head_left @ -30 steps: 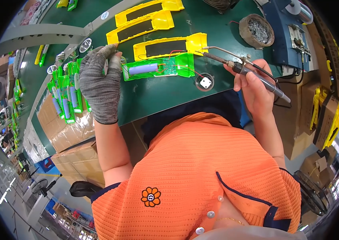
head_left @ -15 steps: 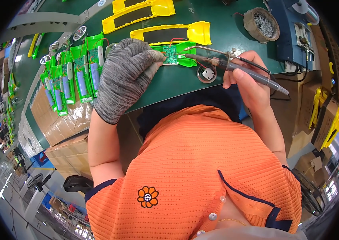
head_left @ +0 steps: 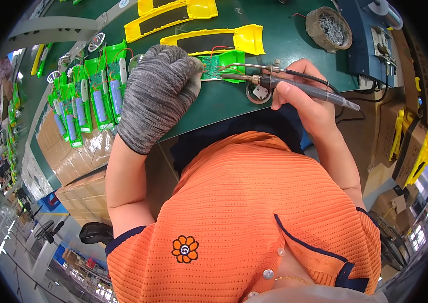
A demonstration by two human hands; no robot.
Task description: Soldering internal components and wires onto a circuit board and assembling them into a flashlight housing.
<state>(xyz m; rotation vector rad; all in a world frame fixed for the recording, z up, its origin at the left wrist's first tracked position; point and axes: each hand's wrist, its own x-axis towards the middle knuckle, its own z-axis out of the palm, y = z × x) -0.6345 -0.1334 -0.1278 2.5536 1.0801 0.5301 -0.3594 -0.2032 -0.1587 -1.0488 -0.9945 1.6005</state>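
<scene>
My left hand (head_left: 161, 96), in a grey knitted glove, is closed at the left end of a green plastic housing (head_left: 235, 59). Its fingertips press together beside the circuit board (head_left: 211, 66) inside that housing; whatever they pinch is too small to make out. From the right, my bare right hand (head_left: 307, 96) grips a soldering iron (head_left: 320, 93) with a thin metal feed tube running alongside. The iron's tip reaches over the lower right part of the board; whether it touches cannot be told. Just below the housing lies a round clear lens piece with a white part (head_left: 260, 92).
Yellow housings (head_left: 214, 39) with black strips lie beyond the board. Several green housings with blue battery cells (head_left: 100, 105) are lined up at left. At the back right stand a round tub of metallic scraps (head_left: 331, 29) and a blue machine (head_left: 357, 40). A cardboard box (head_left: 85, 189) is below left.
My right hand has brought the soldering iron slightly left, so its tip is further over the circuit board. My left hand stays closed at the housing's left end.
</scene>
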